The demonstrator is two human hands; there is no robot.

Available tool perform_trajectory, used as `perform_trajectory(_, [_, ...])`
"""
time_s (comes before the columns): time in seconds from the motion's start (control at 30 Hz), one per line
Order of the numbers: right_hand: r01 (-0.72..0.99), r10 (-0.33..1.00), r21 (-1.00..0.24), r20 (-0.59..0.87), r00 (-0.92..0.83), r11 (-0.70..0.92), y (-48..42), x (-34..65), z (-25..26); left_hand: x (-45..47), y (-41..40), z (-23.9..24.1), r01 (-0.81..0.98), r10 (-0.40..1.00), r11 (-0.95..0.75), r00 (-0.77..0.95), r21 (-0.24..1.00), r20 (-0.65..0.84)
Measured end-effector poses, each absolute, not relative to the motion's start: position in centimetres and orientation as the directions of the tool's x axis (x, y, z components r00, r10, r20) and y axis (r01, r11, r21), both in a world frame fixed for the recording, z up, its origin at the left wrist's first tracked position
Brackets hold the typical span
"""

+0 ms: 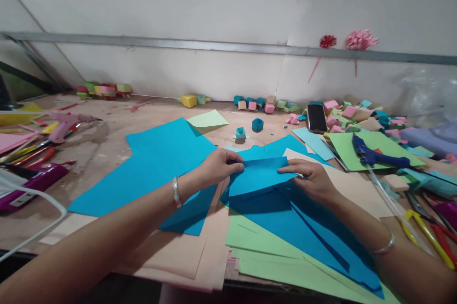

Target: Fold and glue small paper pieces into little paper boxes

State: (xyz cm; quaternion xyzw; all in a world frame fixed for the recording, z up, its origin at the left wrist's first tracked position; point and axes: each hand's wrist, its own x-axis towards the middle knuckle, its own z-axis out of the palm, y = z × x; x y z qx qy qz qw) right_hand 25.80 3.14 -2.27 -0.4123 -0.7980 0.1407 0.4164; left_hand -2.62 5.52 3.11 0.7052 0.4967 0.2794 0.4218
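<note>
My left hand (218, 167) pinches the left end of a folded blue paper strip (260, 176). At the strip's right end my right hand (310, 176) presses down with the fingers flat. The strip lies on top of large blue sheets (157, 161) in the middle of the table. Under those lie light green sheets (271, 256) and peach sheets (185, 256). A silver bangle circles each wrist.
A pink glue gun (66, 123) and pens lie at the left. A blue glue gun (378, 156) rests on a green sheet at right, near a phone (316, 117). Small folded paper cubes (266, 104) line the back wall. Scissors (428, 232) lie at the right edge.
</note>
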Motion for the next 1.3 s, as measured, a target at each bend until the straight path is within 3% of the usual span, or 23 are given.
perform_trajectory(0.17, [0.448, 0.83, -0.699, 0.468, -0.303, 0.557, 2.3, 25.0, -1.9, -3.1, 4.7, 1.1, 0.513, 0.931, -0.295, 0.343, 0.806, 0.123])
perform_trajectory(0.43, [0.305, 0.958, -0.909, 0.255, -0.132, 0.284, 1.9, 23.4, -2.2, -3.6, 3.9, -0.1, 0.448, 0.831, -0.542, 0.411, 0.711, 0.374])
perform_trajectory(0.53, [0.34, 0.948, -0.886, 0.293, -0.12, 0.317, 2.1, 23.4, -2.7, -3.6, 3.7, -0.4, 0.46, 0.809, -0.584, 0.402, 0.669, 0.429])
perform_trajectory(0.7, [0.394, 0.865, -0.77, 0.443, -0.237, 0.502, 2.1, 23.8, -2.6, -3.4, 3.8, -0.8, 0.464, 0.78, -0.626, 0.356, 0.627, 0.515])
perform_trajectory(0.8, [0.504, 0.855, -0.691, 0.435, -0.281, 0.518, 2.9, 23.4, -1.7, -3.5, 4.2, -0.8, 0.493, 0.79, -0.61, 0.307, 0.621, 0.531])
perform_trajectory(0.9, [0.542, 0.844, -0.648, 0.382, -0.377, 0.535, 5.1, 22.8, -0.7, -4.1, 5.1, -0.8, 0.553, 0.828, -0.544, 0.232, 0.632, 0.51])
perform_trajectory(1.03, [0.473, 0.792, -0.642, 0.413, -0.449, 0.603, 9.6, 21.6, -0.1, -5.2, 6.6, -0.9, 0.618, 0.896, -0.396, 0.098, 0.679, 0.433])
perform_trajectory(1.3, [0.48, 0.752, -0.586, 0.576, -0.32, 0.653, 12.2, 18.2, -1.7, -6.0, 8.0, -0.8, 0.673, 0.945, -0.214, -0.041, 0.708, 0.324])
